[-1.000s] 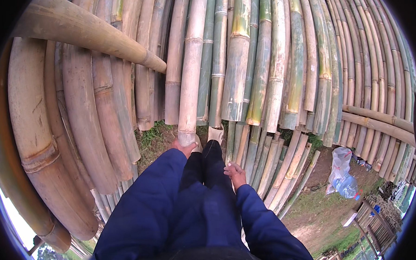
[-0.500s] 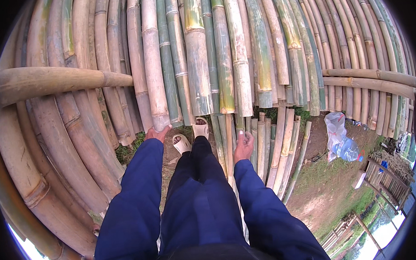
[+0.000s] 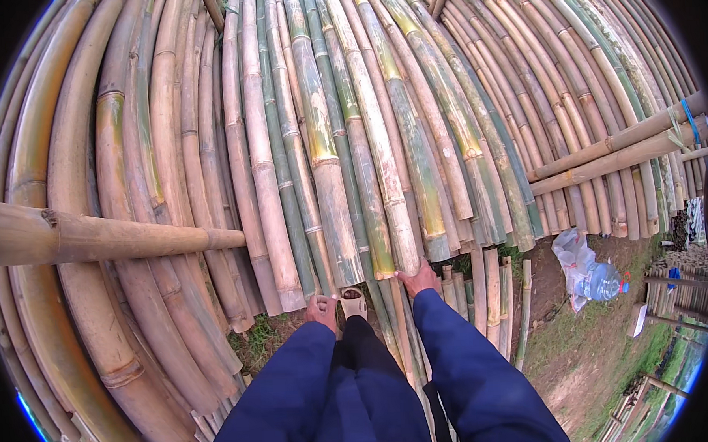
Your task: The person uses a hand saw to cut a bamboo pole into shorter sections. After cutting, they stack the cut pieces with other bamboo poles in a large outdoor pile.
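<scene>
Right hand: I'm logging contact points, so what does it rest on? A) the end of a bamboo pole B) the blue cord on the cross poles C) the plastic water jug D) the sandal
A: the right hand presses on the cut end of a bamboo pole; the jug lies off on the ground.

A tan bamboo pole (image 3: pixel 384 196) runs from the upper middle of the frame down to the lower middle, lying tight among many other poles; it is weathered, pale yellow-brown with dark ring joints, and its cut lower end sits just above the centre bottom. A second pole (image 3: pixel 314 183), greener with yellow patches and dark stains, lies just left of it and ends slightly lower left of centre. Both lean in the stack side by side, their lower ends close above the bare ground.
</scene>
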A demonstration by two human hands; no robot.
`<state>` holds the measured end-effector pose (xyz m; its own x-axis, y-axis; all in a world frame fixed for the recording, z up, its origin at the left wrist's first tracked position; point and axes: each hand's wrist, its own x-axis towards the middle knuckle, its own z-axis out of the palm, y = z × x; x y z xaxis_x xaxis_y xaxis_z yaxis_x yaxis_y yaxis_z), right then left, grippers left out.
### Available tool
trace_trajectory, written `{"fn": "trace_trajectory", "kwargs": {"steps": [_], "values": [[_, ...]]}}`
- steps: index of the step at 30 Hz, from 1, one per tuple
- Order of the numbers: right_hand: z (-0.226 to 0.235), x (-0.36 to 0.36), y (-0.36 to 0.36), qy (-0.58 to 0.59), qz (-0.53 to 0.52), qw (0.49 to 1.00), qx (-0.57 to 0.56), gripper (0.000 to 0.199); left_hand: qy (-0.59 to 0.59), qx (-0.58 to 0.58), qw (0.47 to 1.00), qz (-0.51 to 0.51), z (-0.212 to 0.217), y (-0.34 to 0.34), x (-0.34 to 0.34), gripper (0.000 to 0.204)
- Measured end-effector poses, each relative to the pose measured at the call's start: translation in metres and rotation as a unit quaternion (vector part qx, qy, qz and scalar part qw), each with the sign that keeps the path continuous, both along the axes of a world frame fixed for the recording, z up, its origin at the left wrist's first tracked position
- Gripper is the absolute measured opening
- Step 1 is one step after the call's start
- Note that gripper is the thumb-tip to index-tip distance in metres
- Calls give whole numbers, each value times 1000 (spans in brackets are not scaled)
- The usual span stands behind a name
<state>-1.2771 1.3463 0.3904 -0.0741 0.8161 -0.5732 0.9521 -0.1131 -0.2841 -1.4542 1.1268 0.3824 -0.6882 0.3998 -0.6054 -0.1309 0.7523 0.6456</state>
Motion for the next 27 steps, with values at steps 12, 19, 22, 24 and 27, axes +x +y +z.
{"fn": "trace_trajectory", "kwargs": {"steps": [12,19,22,24,27], "values": [[51,39,-38,100,25,994,-40,77,-97,121,985,-81,5,166,-60,48],[79,116,-145,76,-8,996,-35,75,-253,133,957,-44,4,233,-39,112],[80,139,-169,64,-26,998,8,71,-279,123,952,-43,7,244,-24,106],[89,141,-171,52,-30,998,2,72,-287,120,948,-71,7,249,-16,100],[86,134,-172,38,-27,999,-13,71,-249,82,962,-70,-2,257,0,89]]}}
